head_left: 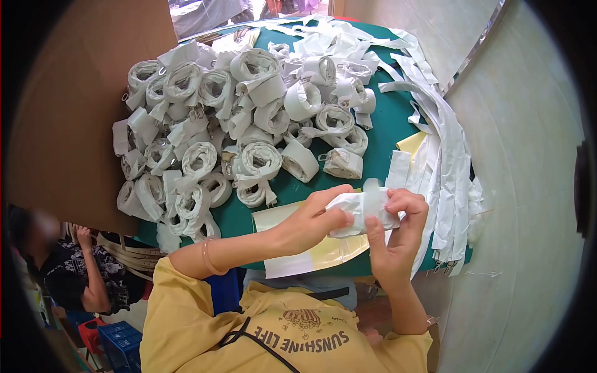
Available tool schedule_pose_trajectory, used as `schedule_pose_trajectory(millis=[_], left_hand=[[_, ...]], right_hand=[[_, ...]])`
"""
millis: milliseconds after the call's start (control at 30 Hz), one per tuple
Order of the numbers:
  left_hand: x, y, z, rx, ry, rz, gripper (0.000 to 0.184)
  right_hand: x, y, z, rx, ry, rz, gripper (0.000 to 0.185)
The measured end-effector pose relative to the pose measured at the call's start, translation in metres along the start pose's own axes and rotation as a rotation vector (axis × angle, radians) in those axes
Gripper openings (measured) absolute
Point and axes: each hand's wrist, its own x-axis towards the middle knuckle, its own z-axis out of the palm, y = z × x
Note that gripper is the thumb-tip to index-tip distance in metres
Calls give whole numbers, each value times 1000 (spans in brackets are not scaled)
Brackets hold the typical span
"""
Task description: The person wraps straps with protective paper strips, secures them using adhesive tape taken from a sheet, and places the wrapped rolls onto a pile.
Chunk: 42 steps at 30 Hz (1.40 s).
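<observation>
A rolled white strip (349, 202) is held between both hands above the near edge of the table. A pale translucent band (371, 198) runs across the roll. My left hand (323, 214) grips the roll's left end, with thumb and fingers closed on it. My right hand (398, 233) pinches the right end by the band, its thumb below and fingers curled over the top. Beneath the hands lies a glossy cream and yellow sheet (289, 262). The roll's far side is hidden.
Many similar white rolls (261, 160), some with metal clips, are heaped on the green table (388, 118). Long loose strips (451, 161) hang along the right edge. A brown cardboard panel (68, 124) stands left. Another person (81, 273) sits beyond it, near a blue crate (118, 342).
</observation>
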Motion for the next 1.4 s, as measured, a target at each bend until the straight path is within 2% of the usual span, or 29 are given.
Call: schedule_pose_trajectory(millis=[133,200,333,467,500,533,600,633,733,800,833,867,900,933,967,1000,1033,1067,1100,1133,1167,1233,1267,1300,1333,1367,1400], left_hand=[[1,-3,-4,83,-4,-3,33],[-1,-1,-5,163,7,20,35],[-7,13,1,336,65,40,40],[0,16,-3,350,49,37,37],[2,23,-1,290,30,-24,35],[6,28,-1,232,10,-85,34],[17,33,-3,213,-30,-77,32],[23,36,-4,192,-71,-63,31],[47,42,-19,302,4,14,36],[73,50,-40,593,27,112,41],[88,65,-51,832,23,302,42],[113,91,-67,1467,5,752,41],[136,96,-87,1646,247,909,40],[155,107,-107,1867,476,896,40],[174,117,-135,1905,536,832,39],[190,118,-161,1927,531,737,39],[202,115,-182,1953,526,641,40],[211,110,-198,1950,502,640,40],[218,106,-209,1972,318,215,43],[226,104,-218,1941,145,-196,45],[224,98,-218,1941,129,-196,45],[206,85,-211,1885,302,-81,50],[203,79,-193,1893,280,-76,50],[199,67,-158,1855,334,399,45],[191,53,-114,1748,374,870,41],[167,41,-48,1406,154,739,28],[162,6,-25,1685,-1,856,25]], right_hand=[[1,-2,-2,-146,-44,-62,14],[6,-11,-8,-436,-217,-58,14],[12,-16,-17,-399,-270,-91,17],[23,-22,-21,-522,-366,-134,18],[26,-21,-21,-567,-395,-136,19],[31,-19,-22,-565,-391,-134,19],[43,-12,-22,-646,-419,-165,19],[51,-7,-20,-579,-427,-143,18],[64,19,-7,-636,-189,-287,14],[73,35,-13,-815,-73,-363,29],[72,36,-22,-785,-36,-316,41],[63,39,-38,-705,-4,-253,43],[53,44,-55,-615,24,-198,46],[43,53,-83,-686,64,-131,41],[34,71,-119,-759,124,-4,36],[14,95,-158,-664,233,267,29],[-1,109,-206,-770,129,524,31],[-13,117,-234,-862,19,786,33],[-24,118,-231,-859,25,805,33],[-32,117,-225,-955,-134,912,36],[-45,116,-219,-1043,-302,1025,41],[-87,141,-202,-1146,-216,876,50],[-104,156,-196,-1179,-41,724,52],[-108,156,-194,-1174,-33,747,52],[-107,158,-194,-1029,-6,723,49],[-107,157,-193,-883,20,700,47],[-102,155,-194,-667,42,833,33]])
